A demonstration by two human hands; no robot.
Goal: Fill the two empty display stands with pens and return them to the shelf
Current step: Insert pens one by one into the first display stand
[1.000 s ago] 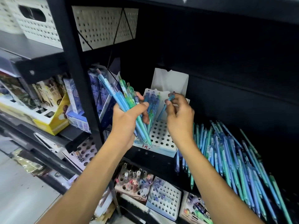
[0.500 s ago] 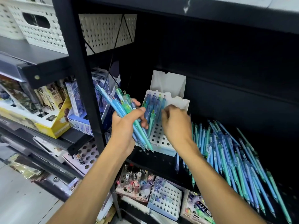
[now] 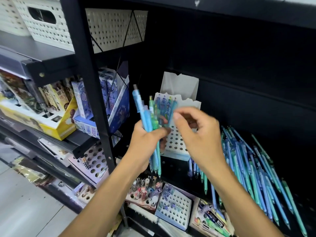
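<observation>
My left hand (image 3: pixel 145 144) grips a bundle of blue and green pens (image 3: pixel 147 117), held nearly upright in front of the shelf. Behind it leans a white perforated display stand (image 3: pixel 176 142) with a few pens in its top row (image 3: pixel 163 103). My right hand (image 3: pixel 201 134) is at the bundle's right side, fingers curled. Its thumb and forefinger pinch a light-blue pen (image 3: pixel 173 108) there, though the hand is blurred. A pile of loose blue and green pens (image 3: pixel 248 159) lies on the black shelf to the right.
A black upright post (image 3: pixel 90 86) stands left of the stand. Blue boxes (image 3: pixel 118 100) and a yellow box (image 3: pixel 51 124) fill the shelves to the left. Below are more perforated stands (image 3: pixel 174 207) and small goods. White baskets (image 3: pixel 116 26) sit above.
My right hand has come off the stand, leaving its pen there, and moved back to the bundle. My left hand has tipped the bundle from slanted to nearly upright.
</observation>
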